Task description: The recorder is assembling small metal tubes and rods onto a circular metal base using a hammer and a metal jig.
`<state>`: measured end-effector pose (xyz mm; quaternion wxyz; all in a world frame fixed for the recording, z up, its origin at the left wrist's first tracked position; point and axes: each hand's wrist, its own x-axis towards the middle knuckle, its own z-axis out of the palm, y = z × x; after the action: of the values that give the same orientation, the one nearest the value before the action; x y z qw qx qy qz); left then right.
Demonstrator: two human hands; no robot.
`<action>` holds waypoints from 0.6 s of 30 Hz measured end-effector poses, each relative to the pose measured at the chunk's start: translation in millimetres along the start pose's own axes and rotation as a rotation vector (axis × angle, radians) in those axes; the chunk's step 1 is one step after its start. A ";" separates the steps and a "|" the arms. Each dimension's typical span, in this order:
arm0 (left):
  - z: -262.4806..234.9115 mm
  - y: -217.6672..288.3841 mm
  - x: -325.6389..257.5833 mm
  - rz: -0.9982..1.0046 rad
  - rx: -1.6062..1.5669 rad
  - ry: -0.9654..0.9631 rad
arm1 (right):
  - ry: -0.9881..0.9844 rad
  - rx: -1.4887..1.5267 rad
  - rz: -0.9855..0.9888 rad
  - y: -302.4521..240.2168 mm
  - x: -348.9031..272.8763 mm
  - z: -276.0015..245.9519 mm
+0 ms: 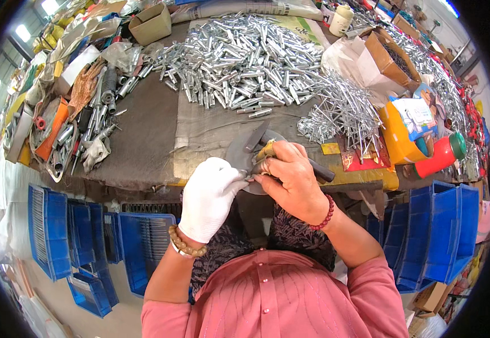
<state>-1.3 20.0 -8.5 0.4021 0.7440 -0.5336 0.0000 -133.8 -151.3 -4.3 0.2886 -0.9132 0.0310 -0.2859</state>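
Observation:
My left hand, in a white glove, is closed in a pinch at the table's front edge. Between its fingertips is a small metal piece, mostly hidden. My bare right hand meets it there, its fingers wrapped round a hammer. The dark hammer head points away from me, and the handle end sticks out to the right of the hand. Beneath both hands lies a round grey metal plate. A large heap of shiny metal tubes covers the table beyond, with thin metal rods piled at its right.
Tools and an orange-handled item crowd the table's left side. At right stand a cardboard box, a yellow container and a red bottle with a green cap. Blue bins stand below on the left; more blue bins on the right.

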 end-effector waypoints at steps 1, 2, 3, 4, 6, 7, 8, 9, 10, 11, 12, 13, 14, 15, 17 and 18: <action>-0.2 -0.1 -0.2 -0.003 0.000 0.002 | -0.003 0.001 -0.001 0.0 0.5 -0.1; -0.3 -0.1 -0.4 -0.001 -0.001 0.006 | -0.011 -0.001 -0.006 -0.1 0.9 -0.3; -0.4 -0.4 -0.4 0.002 -0.002 0.010 | -0.019 -0.004 -0.009 -0.3 1.4 -0.1; -0.7 -0.7 -0.1 0.001 -0.001 0.010 | -0.020 -0.003 -0.009 -1.6 2.2 -0.3; -1.1 -0.6 0.4 0.013 0.020 -0.010 | 0.007 -0.087 -0.083 -5.8 4.2 -2.4; -0.5 -0.6 0.4 0.013 0.019 -0.010 | 0.007 -0.088 -0.083 -7.8 4.3 -3.0; 0.6 -0.9 0.4 0.006 0.020 -0.004 | 0.001 -0.164 -0.138 -9.8 3.9 -3.6; 1.2 -1.1 0.3 -0.001 0.021 0.002 | -0.005 -0.240 -0.194 -11.4 3.7 -4.3; 1.0 -0.5 0.5 0.000 0.020 0.000 | -0.003 -0.240 -0.192 -11.8 2.9 -6.7; 0.7 0.3 1.0 0.001 0.021 -0.011 | -0.005 -0.290 -0.188 -11.3 1.3 -10.9; 0.1 0.9 1.5 0.000 0.023 -0.019 | -0.008 -0.338 -0.187 -10.7 0.7 -15.5; -0.1 0.3 1.4 0.001 0.023 -0.019 | -0.007 -0.338 -0.187 -11.2 0.5 -21.1; -0.4 -1.1 0.8 -0.007 0.018 -0.017 | 0.004 -0.380 -0.083 -11.7 0.2 -27.4; 0.2 -1.4 -0.1 -0.013 0.010 -0.018 | 0.014 -0.423 0.025 -10.5 -2.9 -33.6; 0.4 -1.3 -0.9 -0.010 -0.013 -0.015 | -0.034 -0.473 0.061 0.4 -7.3 -41.4; 0.0 -1.4 0.6 -0.005 -0.032 -0.009 | -0.038 -0.456 0.088 6.6 -8.3 -41.2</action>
<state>0.1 19.6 -9.1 0.4116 0.7388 -0.5335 -0.0131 -162.2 -175.9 15.5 0.0873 -0.9578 0.1294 -0.2415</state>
